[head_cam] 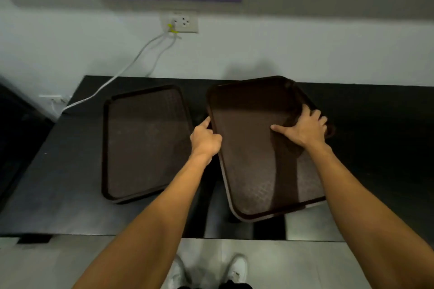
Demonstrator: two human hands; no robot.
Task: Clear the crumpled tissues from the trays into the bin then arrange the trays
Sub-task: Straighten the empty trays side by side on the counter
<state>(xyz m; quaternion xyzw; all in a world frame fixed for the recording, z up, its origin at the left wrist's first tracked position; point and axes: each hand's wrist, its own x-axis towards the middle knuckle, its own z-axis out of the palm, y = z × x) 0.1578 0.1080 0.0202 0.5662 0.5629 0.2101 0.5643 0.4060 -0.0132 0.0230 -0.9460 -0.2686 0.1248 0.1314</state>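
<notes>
A dark brown rectangular plastic tray (253,148) is held over the right part of the black countertop (70,183), skewed and apparently lifted at its far end. Its left rim is gripped by the left hand (205,139), whose fingers are curled round the edge. Its right rim is grasped by the right hand (305,128), with the fingers wrapped over the edge and the thumb spread across the textured floor. This two-sided hold is judged to steady the wide tray for carrying. A second dark brown tray (143,143) lies flat just to the left, apart from the held one. No crumpled tissues are seen on either tray and no bin is in view, so the clearing is judged done and the arranging begun, probably by stacking.
</notes>
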